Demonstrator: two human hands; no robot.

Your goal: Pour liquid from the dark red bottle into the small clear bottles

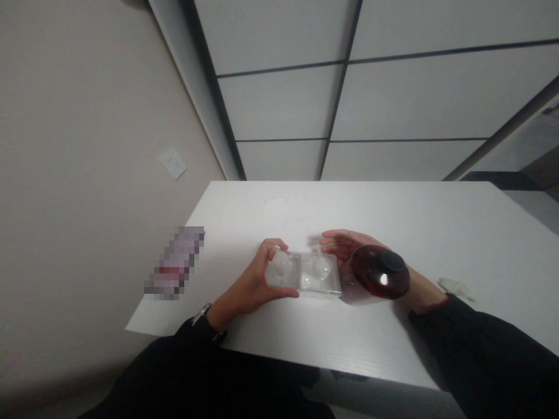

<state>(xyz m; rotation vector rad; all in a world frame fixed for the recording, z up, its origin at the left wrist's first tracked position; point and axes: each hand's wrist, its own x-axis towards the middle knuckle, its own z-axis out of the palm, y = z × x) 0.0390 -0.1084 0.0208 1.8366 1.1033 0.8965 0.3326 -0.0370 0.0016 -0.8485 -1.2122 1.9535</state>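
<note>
My left hand [257,278] is closed around the left end of a clear square-sided container [283,270], thumb at the near side and fingers at the far side. Against it on the right stands a second clear container [321,278]; whether the two are joined I cannot tell. A dark red see-through bottle with a black cap [390,263] stands beside that one. Behind the bottle, my right hand [349,241] has its fingers stretched out toward the containers. The bottle hides part of the palm, and whether the hand touches it is unclear.
Both arms rest over a white table [384,209]. A pixelated flat item [177,262] lies at its left edge. A small pale crumpled thing [455,287] is near my right sleeve. Beyond stand white panels [279,107]; a wall socket [173,164] is at left.
</note>
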